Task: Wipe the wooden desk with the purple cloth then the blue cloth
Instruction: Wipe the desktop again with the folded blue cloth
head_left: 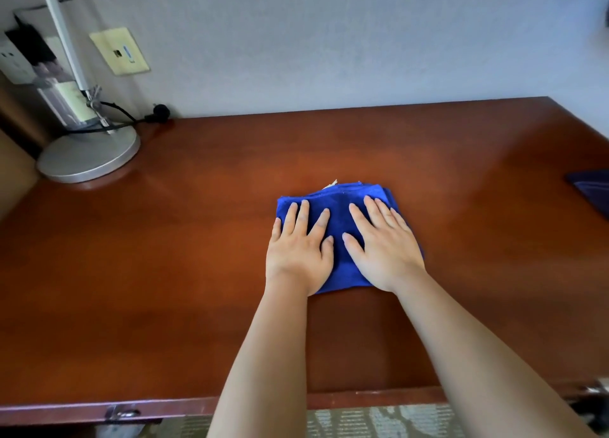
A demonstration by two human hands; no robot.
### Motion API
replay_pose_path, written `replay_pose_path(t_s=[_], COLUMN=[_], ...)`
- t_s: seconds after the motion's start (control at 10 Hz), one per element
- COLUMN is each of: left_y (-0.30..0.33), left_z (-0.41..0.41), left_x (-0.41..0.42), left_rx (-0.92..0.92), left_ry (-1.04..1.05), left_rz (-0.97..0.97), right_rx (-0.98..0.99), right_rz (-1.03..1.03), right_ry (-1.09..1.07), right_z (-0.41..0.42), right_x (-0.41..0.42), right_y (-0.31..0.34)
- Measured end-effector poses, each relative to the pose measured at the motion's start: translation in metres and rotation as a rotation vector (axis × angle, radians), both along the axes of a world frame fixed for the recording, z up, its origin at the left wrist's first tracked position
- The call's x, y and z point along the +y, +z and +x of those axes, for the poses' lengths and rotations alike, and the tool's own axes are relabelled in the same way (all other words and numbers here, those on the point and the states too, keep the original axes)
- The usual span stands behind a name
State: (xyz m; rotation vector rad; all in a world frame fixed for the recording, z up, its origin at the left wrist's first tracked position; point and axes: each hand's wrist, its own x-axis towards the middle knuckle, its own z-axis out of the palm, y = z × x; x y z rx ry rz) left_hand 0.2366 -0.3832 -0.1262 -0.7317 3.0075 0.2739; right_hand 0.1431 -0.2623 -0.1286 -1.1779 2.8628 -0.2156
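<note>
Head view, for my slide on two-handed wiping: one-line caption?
Left hand and right hand press a folded blue cloth flat on the reddish wooden desk.

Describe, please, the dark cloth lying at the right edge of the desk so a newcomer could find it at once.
Start at the wooden desk and follow it to its far right side. There, cut off by the picture's edge, lies a flat dark purple cloth. Unlike the bright blue cloth mid-desk under the left hand and right hand, nothing touches it.

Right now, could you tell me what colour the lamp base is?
Silver-grey metal lamp base, head view.
</note>
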Motion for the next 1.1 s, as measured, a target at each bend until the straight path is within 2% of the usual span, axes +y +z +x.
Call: replay_pose_path(t_s=[0.4,0.6,0.8,1.1], left_y=[0.001,0.001,0.003,0.000], left_z=[0.068,0.074,0.050,-0.036], left_x=[0.058,0.095,0.093,0.066], left_rx=[0.001,-0.012,-0.019,-0.012], left_ry=[-0.021,-0.068,-0.089,-0.079], left_rz=[0.005,0.013,-0.028,-0.026], right_rx=[-0.024,-0.017,-0.017,-0.010], right_rz=[0.030,0.046,0.019,0.008], right_ry=[-0.020,-0.057,-0.078,-0.072], right_z=[0.073,0.087,0.064,-0.023], right_x=[0.059,0.099,0.100,0.074], right_y=[0.003,0.001,0.000,0.000])
